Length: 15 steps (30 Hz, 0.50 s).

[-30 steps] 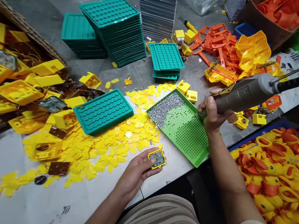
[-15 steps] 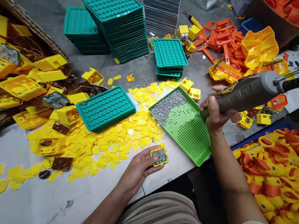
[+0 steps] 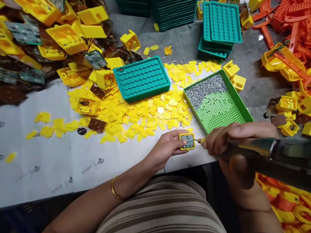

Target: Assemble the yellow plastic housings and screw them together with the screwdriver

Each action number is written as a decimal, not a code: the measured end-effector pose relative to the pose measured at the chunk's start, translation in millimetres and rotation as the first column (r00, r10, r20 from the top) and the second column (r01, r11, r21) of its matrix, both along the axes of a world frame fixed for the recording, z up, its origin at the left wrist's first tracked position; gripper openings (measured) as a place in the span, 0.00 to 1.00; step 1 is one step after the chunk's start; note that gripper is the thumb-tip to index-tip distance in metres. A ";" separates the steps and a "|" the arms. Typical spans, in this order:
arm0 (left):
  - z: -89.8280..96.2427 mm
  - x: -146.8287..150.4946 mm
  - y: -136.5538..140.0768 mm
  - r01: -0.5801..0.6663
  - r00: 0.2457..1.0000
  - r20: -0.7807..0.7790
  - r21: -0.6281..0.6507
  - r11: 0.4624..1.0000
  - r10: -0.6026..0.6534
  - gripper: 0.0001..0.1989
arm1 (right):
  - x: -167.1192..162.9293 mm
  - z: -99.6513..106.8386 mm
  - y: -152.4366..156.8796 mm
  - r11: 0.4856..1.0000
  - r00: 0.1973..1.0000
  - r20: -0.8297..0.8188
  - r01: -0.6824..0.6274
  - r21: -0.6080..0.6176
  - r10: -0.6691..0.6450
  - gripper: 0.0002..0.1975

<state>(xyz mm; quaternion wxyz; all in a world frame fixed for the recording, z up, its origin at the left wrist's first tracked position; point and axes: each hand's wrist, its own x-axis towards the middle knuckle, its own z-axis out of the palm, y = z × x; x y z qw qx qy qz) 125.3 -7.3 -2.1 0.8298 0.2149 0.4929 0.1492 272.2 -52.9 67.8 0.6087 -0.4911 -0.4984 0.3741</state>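
My left hand pinches a small yellow plastic case with a circuit board in it, just above the table's front edge. Wrapped round a dark electric screwdriver, my right hand points the tool leftward. The thin bit reaches the right edge of the yellow case; whether it touches a screw I cannot tell. Behind my hands lies a green perforated tray, with small silvery screws heaped in its far left part.
Flat yellow pieces lie scattered over the white-covered table, with a teal tray among them. Yellow housings pile up at the left. Teal trays stand stacked behind. Orange parts and yellow ducks are at the right.
My right hand has brought the screwdriver from over the green tray to the case in my left hand. The camera view has shifted down and left.
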 end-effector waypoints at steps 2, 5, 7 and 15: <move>-1.1 -0.5 -0.7 0.015 1.000 0.020 0.016 1.000 -0.015 0.18 | -4.4 -7.9 3.3 0.998 0.999 -0.043 -0.028 0.054 0.031 0.13; -3.9 -1.2 -1.2 0.026 0.999 0.038 0.033 0.999 -0.028 0.19 | -8.4 -17.6 12.3 0.990 0.995 -0.083 -0.040 0.134 0.051 0.13; -6.2 -1.5 -1.3 0.025 0.998 0.050 0.040 0.999 -0.027 0.20 | -10.3 -21.7 16.1 0.988 0.997 -0.067 -0.033 0.149 0.043 0.12; -7.3 -0.5 -2.1 0.029 0.998 0.054 0.066 0.997 -0.032 0.20 | -10.1 -30.7 14.7 0.996 0.997 0.062 0.034 0.083 -0.040 0.14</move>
